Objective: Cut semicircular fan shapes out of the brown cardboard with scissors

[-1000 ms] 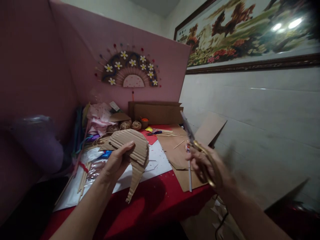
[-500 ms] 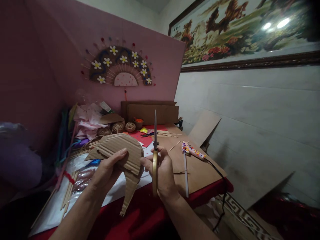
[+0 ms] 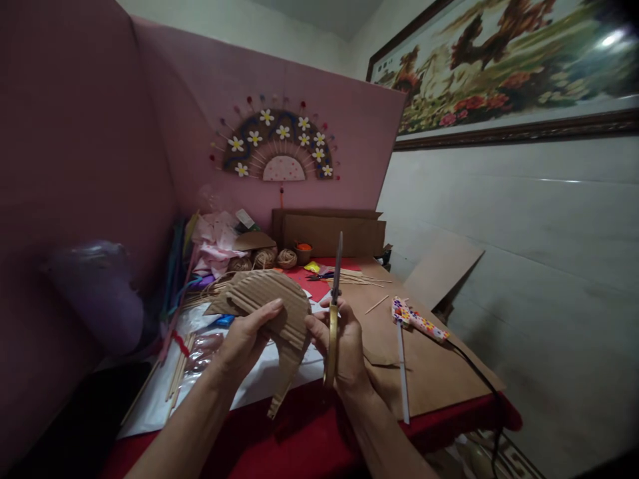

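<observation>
From the head camera I see my left hand (image 3: pixel 244 339) pinching a curved corrugated cardboard cutout (image 3: pixel 272 313) above the red table (image 3: pixel 309 432) — thumb on its face. My right hand (image 3: pixel 344 346) grips gold-handled scissors (image 3: pixel 333 313), fingers curled through the loops — blades upright, just beside the cutout.

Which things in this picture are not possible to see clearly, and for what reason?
Head view only:
- Cardboard piece: near part covered by the left hand.
- Scissors: handles hidden inside the right hand; blades edge-on, so open or closed is unclear.
- Glue gun: cord runs off the bottom edge.
- Twine balls: too small, dim.
</observation>
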`<state>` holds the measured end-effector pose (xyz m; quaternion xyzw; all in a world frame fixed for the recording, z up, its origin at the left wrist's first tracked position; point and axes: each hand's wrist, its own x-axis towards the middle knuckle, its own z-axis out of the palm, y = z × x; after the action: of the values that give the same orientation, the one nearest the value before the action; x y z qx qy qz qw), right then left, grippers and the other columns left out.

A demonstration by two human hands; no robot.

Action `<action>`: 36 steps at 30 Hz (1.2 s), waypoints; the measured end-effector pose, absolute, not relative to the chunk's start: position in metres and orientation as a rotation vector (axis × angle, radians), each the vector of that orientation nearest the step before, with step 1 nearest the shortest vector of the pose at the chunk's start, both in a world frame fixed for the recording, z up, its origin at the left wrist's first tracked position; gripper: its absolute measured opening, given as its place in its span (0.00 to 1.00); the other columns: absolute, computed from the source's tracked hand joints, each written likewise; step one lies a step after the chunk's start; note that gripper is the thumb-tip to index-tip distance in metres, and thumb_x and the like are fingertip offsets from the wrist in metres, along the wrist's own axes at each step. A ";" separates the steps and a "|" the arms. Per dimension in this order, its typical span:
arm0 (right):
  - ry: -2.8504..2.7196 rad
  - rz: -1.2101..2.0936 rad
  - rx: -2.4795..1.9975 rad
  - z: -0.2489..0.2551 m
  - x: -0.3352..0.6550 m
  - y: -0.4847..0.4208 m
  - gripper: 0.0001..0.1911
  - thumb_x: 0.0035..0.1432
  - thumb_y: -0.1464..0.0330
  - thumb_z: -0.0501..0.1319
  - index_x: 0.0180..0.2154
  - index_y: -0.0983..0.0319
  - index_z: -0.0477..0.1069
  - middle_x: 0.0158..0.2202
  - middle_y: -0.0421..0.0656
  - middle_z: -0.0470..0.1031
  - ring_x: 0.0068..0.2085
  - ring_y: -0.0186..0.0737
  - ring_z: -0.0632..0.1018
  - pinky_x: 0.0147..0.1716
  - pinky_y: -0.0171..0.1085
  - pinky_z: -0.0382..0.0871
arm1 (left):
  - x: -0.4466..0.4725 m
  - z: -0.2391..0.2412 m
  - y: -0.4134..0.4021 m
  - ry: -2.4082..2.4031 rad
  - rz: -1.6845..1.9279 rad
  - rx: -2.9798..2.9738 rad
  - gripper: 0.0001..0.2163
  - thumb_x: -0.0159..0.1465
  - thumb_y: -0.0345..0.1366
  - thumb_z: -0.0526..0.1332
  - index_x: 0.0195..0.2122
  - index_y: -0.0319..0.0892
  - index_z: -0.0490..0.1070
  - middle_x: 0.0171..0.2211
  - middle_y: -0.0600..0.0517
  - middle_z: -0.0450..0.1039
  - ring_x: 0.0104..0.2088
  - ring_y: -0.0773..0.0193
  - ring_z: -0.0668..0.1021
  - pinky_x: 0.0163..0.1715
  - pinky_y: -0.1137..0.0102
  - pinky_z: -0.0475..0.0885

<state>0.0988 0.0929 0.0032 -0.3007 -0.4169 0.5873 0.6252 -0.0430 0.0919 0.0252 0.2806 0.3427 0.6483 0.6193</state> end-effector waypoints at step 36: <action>-0.637 1.474 -0.736 0.000 0.102 0.091 0.27 0.31 0.70 0.74 0.35 0.59 0.64 0.25 0.33 0.70 0.29 0.38 0.76 0.28 0.34 0.69 | -0.024 0.013 0.082 0.623 1.378 0.562 0.16 0.58 0.44 0.64 0.41 0.38 0.75 0.38 0.46 0.80 0.40 0.56 0.80 0.40 0.67 0.75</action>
<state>0.1024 0.0911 0.0004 -0.3218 -0.2786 0.6449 0.6348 -0.0242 0.0819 0.0129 0.2514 0.2790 0.6165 0.6920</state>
